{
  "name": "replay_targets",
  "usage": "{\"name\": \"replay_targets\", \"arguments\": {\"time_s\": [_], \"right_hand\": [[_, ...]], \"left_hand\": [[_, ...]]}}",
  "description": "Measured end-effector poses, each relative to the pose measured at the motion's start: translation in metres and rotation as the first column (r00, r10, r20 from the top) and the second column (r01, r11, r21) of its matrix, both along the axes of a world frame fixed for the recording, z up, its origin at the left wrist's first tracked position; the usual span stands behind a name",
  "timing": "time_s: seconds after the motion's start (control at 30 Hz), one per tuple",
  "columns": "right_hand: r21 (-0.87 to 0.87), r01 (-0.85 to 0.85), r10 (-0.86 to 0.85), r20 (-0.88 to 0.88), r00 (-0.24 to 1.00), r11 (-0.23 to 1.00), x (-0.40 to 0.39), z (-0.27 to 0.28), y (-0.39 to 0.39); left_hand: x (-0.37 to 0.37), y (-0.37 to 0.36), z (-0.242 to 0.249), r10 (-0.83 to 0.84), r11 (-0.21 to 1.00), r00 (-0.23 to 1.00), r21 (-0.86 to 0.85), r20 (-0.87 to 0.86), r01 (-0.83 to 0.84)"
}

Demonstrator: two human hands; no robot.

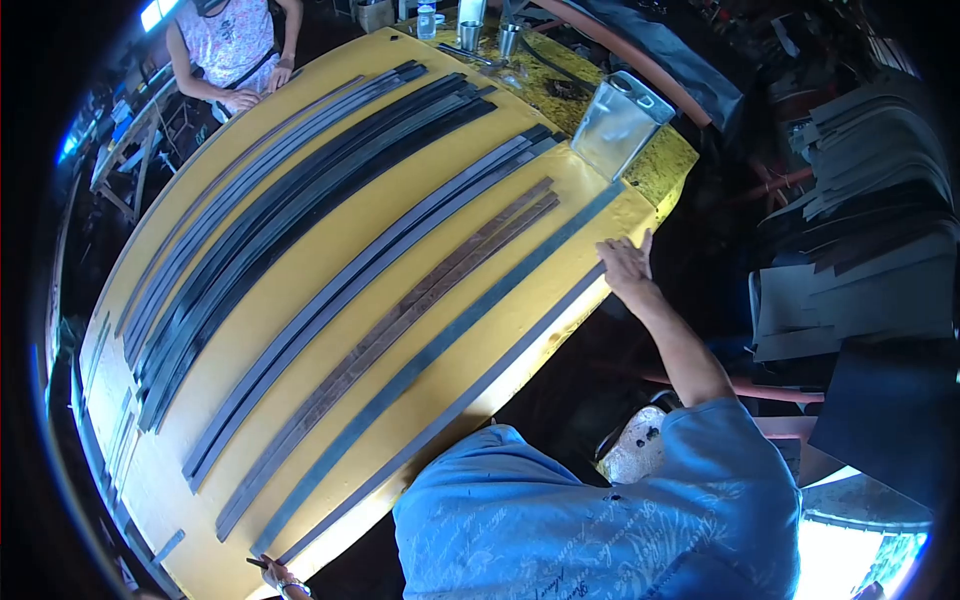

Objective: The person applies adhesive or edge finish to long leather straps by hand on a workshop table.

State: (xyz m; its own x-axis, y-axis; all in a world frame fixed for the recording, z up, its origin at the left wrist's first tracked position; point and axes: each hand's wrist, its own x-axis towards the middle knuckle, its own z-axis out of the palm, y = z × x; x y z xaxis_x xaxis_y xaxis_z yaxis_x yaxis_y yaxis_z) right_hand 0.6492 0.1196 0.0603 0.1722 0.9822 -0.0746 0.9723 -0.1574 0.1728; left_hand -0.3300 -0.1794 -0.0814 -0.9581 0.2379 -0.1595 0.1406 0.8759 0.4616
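Note:
A long dark strip (450,412) lies along the near edge of the yellow table. At its far right end my right hand (627,266) rests with the fingers spread, touching the table edge. My left hand (274,573) is at the lower left end of the same strip, with its fingers closed. A short dark, stick-like piece (257,562) pokes out of it, too small to name. Just beyond lies a grey-green strip (430,352), its near end close to my left hand.
More strips lie across the yellow table (300,255): a brown pair (400,315), grey strips (370,260) and a dark bundle (300,190). A metal can (620,125) and metal cups (508,40) stand at the far right. Another person (228,50) works opposite. Sheets (870,150) hang on the right.

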Motion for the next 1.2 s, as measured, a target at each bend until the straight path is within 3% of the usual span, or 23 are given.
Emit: {"name": "replay_targets", "arguments": {"time_s": [0.07, 0.1, 0.2, 0.27, 0.33, 0.43, 0.47, 0.5, 0.57, 0.63, 0.67, 0.8, 0.9, 0.97, 1.03, 1.07, 1.13, 1.2], "right_hand": [[0.153, -0.083, 0.076, 0.049, 0.996, 0.985, 0.008, 0.011, -0.002], [0.134, -0.095, 0.082, 0.106, 0.991, 0.986, 0.009, 0.022, 0.001], [0.174, -0.144, 0.084, 0.315, 0.945, 0.974, 0.02, 0.044, 0.012], [0.234, -0.16, 0.063, 0.373, 0.926, 0.959, 0.041, 0.052, 0.016], [0.219, -0.061, -0.01, 0.31, 0.951, 0.974, 0.043, 0.059, 0.023], [0.158, 0.009, -0.056, 0.295, 0.954, 0.987, 0.049, 0.03, 0.039], [0.069, 0.103, -0.119, 0.31, 0.943, 0.992, 0.049, 0.014, 0.044], [-0.02, 0.199, -0.181, 0.333, 0.925, 0.98, 0.052, -0.001, 0.047], [-0.01, 0.254, -0.239, 0.298, 0.924, 0.967, 0.063, -0.029, 0.045], [-0.05, 0.375, -0.353, 0.238, 0.905, 0.926, 0.045, -0.026, 0.049], [-0.051, 0.357, -0.337, 0.231, 0.913, 0.933, 0.032, -0.027, 0.05], [0.206, -0.028, 0.024, 0.022, 0.999, 0.978, -0.064, -0.011, 0.033], [0.288, -0.272, 0.32, -0.135, 0.938, 0.918, -0.168, -0.009, 0.008], [0.301, -0.376, 0.464, -0.317, 0.827, 0.876, -0.243, -0.008, -0.013], [0.337, -0.431, 0.542, -0.62, 0.568, 0.837, -0.31, -0.017, -0.035], [0.343, -0.488, 0.581, -0.635, 0.509, 0.803, -0.342, -0.021, -0.047], [0.268, -0.574, 0.497, -0.818, 0.29, 0.774, -0.412, -0.022, -0.07], [0.281, -0.649, 0.549, -0.797, 0.252, 0.707, -0.481, -0.025, -0.099]], "left_hand": [[-0.006, -0.009, -0.004, 0.066, 0.977, 0.986, 0.191, 0.15, -0.094], [-0.004, -0.01, 0.005, 0.091, 0.989, 0.971, 0.095, 0.219, -0.114], [0.013, -0.005, 0.016, 0.177, 0.918, 0.928, 0.286, 0.329, -0.276], [0.042, 0.007, 0.049, 0.245, 0.903, 0.89, 0.244, 0.386, -0.354], [0.062, 0.01, 0.066, 0.143, 0.905, 0.88, 0.3, 0.453, -0.302], [0.083, 0.017, 0.072, 0.083, 0.846, 0.807, 0.387, 0.585, -0.368], [0.078, 0.01, 0.063, 0.028, 0.83, 0.788, 0.424, 0.615, -0.361], [0.084, 0.009, 0.063, 0.043, 0.799, 0.772, 0.442, 0.634, -0.408], [0.094, 0.01, 0.065, 0.058, 0.73, 0.726, 0.467, 0.685, -0.499], [0.097, 0.006, 0.072, 0.069, 0.663, 0.689, 0.482, 0.721, -0.572], [0.093, 0.002, 0.071, 0.081, 0.672, 0.694, 0.475, 0.716, -0.568], [0.088, -0.006, 0.077, 0.073, 0.754, 0.806, 0.496, 0.587, -0.43], [0.093, -0.003, 0.085, 0.143, 0.734, 0.871, 0.54, 0.469, -0.412], [0.096, -0.003, 0.091, 0.114, 0.755, 0.893, 0.546, 0.436, -0.363], [0.089, -0.007, 0.088, 0.051, 0.762, 0.886, 0.556, 0.46, -0.332], [0.091, -0.008, 0.094, 0.013, 0.771, 0.873, 0.551, 0.488, -0.32], [0.09, -0.012, 0.099, -0.045, 0.76, 0.845, 0.568, 0.532, -0.317], [0.085, -0.017, 0.105, -0.139, 0.743, 0.8, 0.595, 0.583, -0.305]]}}
